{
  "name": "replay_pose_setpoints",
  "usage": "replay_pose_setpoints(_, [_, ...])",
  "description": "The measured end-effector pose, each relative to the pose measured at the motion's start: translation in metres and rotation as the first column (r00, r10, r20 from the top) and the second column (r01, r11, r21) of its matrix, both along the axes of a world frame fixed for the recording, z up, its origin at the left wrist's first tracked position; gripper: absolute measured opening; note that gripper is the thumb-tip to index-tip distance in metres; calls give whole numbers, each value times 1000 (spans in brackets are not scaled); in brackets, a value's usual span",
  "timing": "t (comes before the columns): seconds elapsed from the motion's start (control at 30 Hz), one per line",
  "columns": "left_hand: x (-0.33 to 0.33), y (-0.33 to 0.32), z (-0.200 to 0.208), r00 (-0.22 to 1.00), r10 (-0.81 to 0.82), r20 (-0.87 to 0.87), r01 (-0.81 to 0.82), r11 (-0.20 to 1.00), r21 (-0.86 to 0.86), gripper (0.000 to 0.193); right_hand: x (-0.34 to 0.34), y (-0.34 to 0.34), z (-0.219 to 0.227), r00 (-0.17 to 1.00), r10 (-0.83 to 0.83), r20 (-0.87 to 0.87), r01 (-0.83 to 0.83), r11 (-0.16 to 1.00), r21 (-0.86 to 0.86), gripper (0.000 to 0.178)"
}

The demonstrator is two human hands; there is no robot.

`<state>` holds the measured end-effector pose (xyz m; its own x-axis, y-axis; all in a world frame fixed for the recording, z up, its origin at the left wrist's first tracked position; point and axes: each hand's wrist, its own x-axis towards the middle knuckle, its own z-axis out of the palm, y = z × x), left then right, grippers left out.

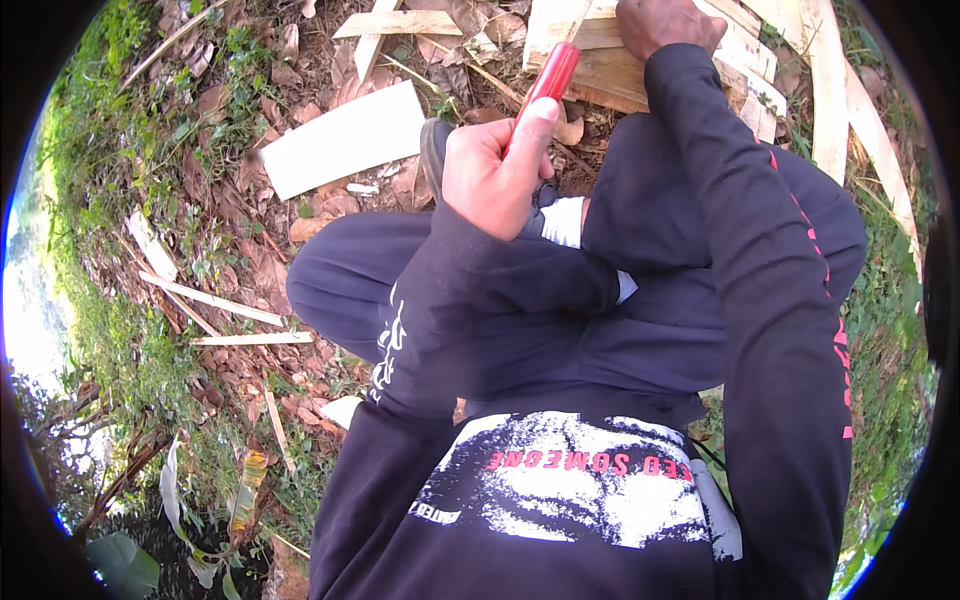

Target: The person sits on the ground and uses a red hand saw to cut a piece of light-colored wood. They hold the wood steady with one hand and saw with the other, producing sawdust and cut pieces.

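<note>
My left hand (pixel 497 170) is closed around the red handle of a screwdriver (pixel 552 82), thumb lying along the grip. Its thin metal shaft points up and away toward the pale wood, and the tip is out of the picture. At the top edge my right hand (pixel 665 25) is curled down against a stack of light wooden pieces (pixel 605 80). Its fingertips and whatever they grip are hidden. The stack lies just beyond my crossed legs, with cut boards and slats layered together.
A pale flat board (pixel 345 140) lies on the leaf litter to the left, near my shoe (pixel 435 155). Crossed wood strips (pixel 395 24) are at the far left of the stack. Long slats (pixel 828 100) lean at the right. Thin sticks (pixel 250 339) and green plants (pixel 110 190) cover the left ground.
</note>
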<state>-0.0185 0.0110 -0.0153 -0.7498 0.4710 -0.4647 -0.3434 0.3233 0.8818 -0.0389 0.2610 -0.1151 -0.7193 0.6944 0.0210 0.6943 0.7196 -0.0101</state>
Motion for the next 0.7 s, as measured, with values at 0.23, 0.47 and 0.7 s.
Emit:
replay_pose_setpoints(0.23, [34, -42, 29, 1000, 6, 16, -5, 996, -92, 55, -3, 2, 9, 999, -23, 24, 25, 996, -84, 33])
replay_pose_setpoints(0.47, [28, -29, 26, 999, -22, -30, 19, 995, -95, 55, -5, 2, 13, 997, -21, 72, 27, 996, -83, 35])
replay_pose_setpoints(0.7, [15, -29, 22, 999, 9, 44, -6, 997, -81, 53, -9, 0, 28, 996, -86, 6, 86, 990, -110, 34])
